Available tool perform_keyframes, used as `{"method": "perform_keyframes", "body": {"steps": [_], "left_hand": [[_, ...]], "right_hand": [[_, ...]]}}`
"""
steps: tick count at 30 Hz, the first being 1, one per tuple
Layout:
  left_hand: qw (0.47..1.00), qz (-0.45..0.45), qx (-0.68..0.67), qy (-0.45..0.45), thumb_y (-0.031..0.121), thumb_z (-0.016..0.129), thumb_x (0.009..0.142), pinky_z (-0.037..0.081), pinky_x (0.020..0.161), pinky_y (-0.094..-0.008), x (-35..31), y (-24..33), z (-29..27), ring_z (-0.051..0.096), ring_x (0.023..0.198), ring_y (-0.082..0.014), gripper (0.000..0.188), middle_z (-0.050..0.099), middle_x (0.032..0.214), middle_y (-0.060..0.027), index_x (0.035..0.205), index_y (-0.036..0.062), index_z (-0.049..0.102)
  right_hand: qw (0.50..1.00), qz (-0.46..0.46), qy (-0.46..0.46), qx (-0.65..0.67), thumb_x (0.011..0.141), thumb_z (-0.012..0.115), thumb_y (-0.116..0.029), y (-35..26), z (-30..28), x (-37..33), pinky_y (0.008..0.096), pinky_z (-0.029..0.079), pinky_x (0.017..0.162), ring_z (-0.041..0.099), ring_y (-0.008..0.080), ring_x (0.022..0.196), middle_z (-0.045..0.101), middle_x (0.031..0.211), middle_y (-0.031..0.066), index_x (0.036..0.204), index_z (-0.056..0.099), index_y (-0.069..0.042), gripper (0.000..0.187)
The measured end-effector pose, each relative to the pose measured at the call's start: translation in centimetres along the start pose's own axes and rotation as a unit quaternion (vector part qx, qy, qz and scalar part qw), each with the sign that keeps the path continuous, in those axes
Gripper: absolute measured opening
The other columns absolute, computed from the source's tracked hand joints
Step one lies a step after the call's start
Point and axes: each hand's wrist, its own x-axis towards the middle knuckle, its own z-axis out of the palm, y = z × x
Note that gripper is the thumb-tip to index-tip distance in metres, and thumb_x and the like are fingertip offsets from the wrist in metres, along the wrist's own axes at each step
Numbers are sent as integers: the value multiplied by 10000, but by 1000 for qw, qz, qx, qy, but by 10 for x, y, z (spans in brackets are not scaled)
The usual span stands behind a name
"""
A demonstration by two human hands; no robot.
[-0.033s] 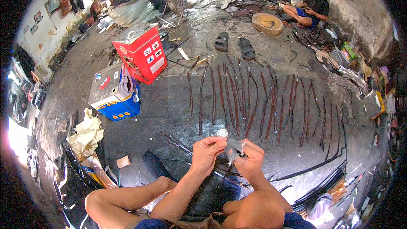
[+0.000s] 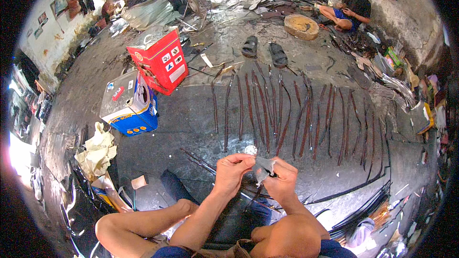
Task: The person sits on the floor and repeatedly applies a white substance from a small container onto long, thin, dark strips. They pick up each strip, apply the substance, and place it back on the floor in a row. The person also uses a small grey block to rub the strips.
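My left hand (image 2: 229,176) is closed in a pinch, its thumb and forefinger at the left edge of a thin grey ragged scrap (image 2: 264,168). Closed around the scrap's right side is my right hand (image 2: 283,181). The scrap's material is unclear. A small whitish round spot (image 2: 250,149) shows just past my left fingertips; I cannot tell whether it is held or lies on the floor. Beyond both hands, several long dark brown strips (image 2: 265,110) lie roughly side by side on a dark mat (image 2: 196,114). More thin dark strips (image 2: 198,159) lie left of my left hand.
At the left stand a blue-and-white tin (image 2: 134,114) and a red tin (image 2: 165,64). Crumpled paper (image 2: 98,148) lies nearer. Black sandals (image 2: 278,55) sit beyond the strips. A round wooden block (image 2: 301,27) and a seated person (image 2: 354,7) are at the far right.
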Motion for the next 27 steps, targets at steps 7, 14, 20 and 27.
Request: {"method": "perform_keyframes", "body": {"steps": [7, 14, 20, 27], "left_hand": [[991, 121, 41, 26, -6, 706, 834, 561, 660, -288, 28, 28, -31, 655, 705, -157, 36, 695, 813, -83, 868, -12, 698], [979, 146, 60, 127, 42, 687, 870, 534, 601, -255, 64, 69, -123, 631, 664, -143, 60, 675, 790, -70, 893, -12, 676], [963, 93, 85, 240, 99, 702, 891, 483, 501, -235, 95, 84, -213, 600, 575, -125, 108, 650, 716, -57, 860, 1, 667], [805, 34, 451, 385, 308, 800, 779, 548, 643, -368, 123, 43, -334, 681, 698, -270, 376, 708, 836, -133, 993, 14, 704]], "right_hand": [[998, -14, -55, -30, 718, 772, -49, 8, -2, -6, 305, 430, 504, 570, 190, 547, 620, 681, 77, 880, 743, -28, 166], [987, -121, -85, -68, 749, 765, -80, 39, -8, -54, 328, 397, 451, 554, 191, 520, 587, 635, 78, 882, 757, -67, 134], [982, 108, -136, -77, 694, 813, -181, 55, -49, -113, 378, 479, 510, 622, 246, 576, 652, 718, 100, 873, 746, -85, 215], [944, 261, -190, -68, 699, 800, -109, 104, -73, -200, 316, 377, 448, 542, 134, 481, 585, 568, 81, 762, 741, -56, 101]]}}
